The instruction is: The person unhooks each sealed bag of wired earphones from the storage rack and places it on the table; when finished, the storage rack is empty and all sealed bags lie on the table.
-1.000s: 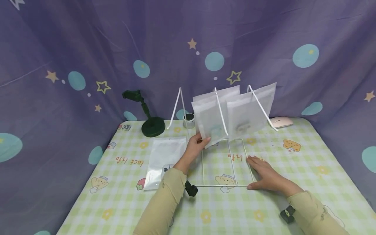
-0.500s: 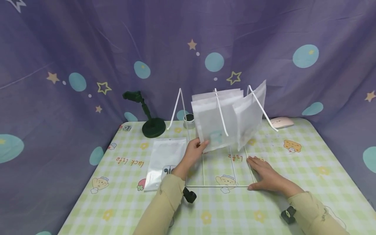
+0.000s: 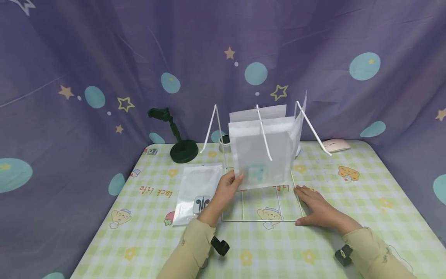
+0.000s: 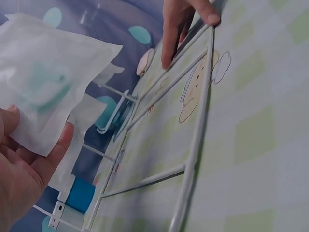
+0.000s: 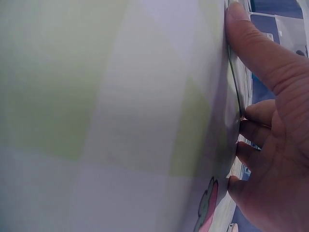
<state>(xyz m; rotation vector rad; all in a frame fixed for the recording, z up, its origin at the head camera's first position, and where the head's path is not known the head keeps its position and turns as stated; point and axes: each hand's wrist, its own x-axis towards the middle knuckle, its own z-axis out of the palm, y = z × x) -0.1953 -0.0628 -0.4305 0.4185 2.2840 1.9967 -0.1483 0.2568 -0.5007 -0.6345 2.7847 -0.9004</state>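
A white wire rack [image 3: 261, 221] with raised prongs stands on the table, and translucent white zip bags hang on it. My left hand [image 3: 224, 193] pinches the lower left corner of the front bag [image 3: 247, 151] between thumb and fingers. Something light teal shows through that bag, also in the left wrist view. Behind it hangs another bag [image 3: 242, 114], mostly hidden. A third bag [image 3: 297, 130], on the right prong, is turned nearly edge-on. My right hand [image 3: 318, 209] rests at the rack base's near right corner, fingers extended along its side bar.
A clear-front bag with an earphone picture [image 3: 202, 203] lies left of the rack. Behind stand a dark green stand [image 3: 184, 151], a small white jar [image 3: 225, 147] and a pink mouse [image 3: 336, 145]. A purple curtain [image 3: 139, 58] closes off the back.
My left hand has drawn the front bag's lower edge towards me and down a little. The right bag has swung round from facing me to nearly edge-on. My right hand stays put.
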